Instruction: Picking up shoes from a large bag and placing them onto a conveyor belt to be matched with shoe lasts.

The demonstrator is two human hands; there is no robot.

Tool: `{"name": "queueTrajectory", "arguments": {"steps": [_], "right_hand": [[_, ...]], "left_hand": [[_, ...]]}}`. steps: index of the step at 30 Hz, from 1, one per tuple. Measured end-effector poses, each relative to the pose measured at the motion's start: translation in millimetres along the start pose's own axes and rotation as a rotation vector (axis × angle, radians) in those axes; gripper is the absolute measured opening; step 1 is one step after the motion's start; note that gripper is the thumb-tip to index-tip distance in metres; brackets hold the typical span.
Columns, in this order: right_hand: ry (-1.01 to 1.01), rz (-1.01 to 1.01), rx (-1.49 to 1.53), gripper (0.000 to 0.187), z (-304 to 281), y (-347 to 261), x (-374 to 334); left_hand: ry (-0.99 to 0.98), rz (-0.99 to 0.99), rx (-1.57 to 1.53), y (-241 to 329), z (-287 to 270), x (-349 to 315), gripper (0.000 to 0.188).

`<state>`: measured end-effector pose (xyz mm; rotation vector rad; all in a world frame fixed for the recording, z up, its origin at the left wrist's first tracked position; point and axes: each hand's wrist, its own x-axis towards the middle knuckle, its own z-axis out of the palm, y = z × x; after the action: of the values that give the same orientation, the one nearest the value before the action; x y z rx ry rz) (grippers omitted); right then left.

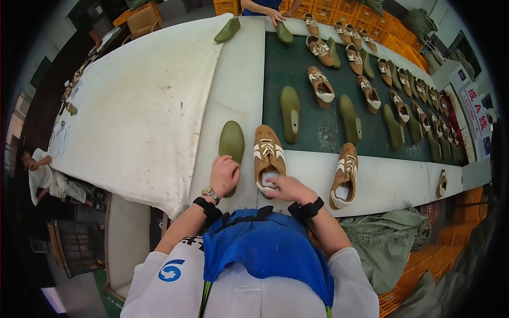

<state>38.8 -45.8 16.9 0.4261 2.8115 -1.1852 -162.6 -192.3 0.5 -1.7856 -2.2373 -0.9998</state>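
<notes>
A green shoe last (231, 138) lies toe away from me on the white table edge, and my left hand (225, 174) is closed over its heel end. Right beside it is a tan sneaker (268, 144) with white stripes and laces. My right hand (291, 190) grips this sneaker at the heel, fingers at the opening, where a pale insole shows. To the right stands another tan sneaker (345, 172), apart from both hands. Beyond, a green last (290, 114) rests on the dark green belt (323, 127).
Several sneakers and lasts line the belt toward the right. A white cloth-covered table (143, 111) spreads to the left. Across the table, a co-worker's hand (275, 17) touches a last (284, 33). Orange crates (366, 21) stack behind; a green sack (382, 244) hangs at my right.
</notes>
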Motion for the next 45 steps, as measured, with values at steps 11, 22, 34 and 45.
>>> {"name": "queueTrajectory", "arguments": {"steps": [11, 22, 34, 45], "right_hand": [[0.249, 0.511, -0.415, 0.04, -91, 87, 118], [0.264, 0.365, -0.347, 0.014, -22, 112, 70], [0.035, 0.17, -0.018, 0.043, 20, -12, -42], [0.12, 0.078, 0.241, 0.025, -15, -16, -6]], "left_hand": [[-0.012, -0.023, -0.01, 4, -3, -4, 0.004], [-0.016, 0.005, -0.025, 0, -1, -5, 0.005], [-0.028, 0.026, -0.045, -2, -3, -8, 0.005], [0.005, -0.019, -0.065, -2, -1, -1, 0.004]]}}
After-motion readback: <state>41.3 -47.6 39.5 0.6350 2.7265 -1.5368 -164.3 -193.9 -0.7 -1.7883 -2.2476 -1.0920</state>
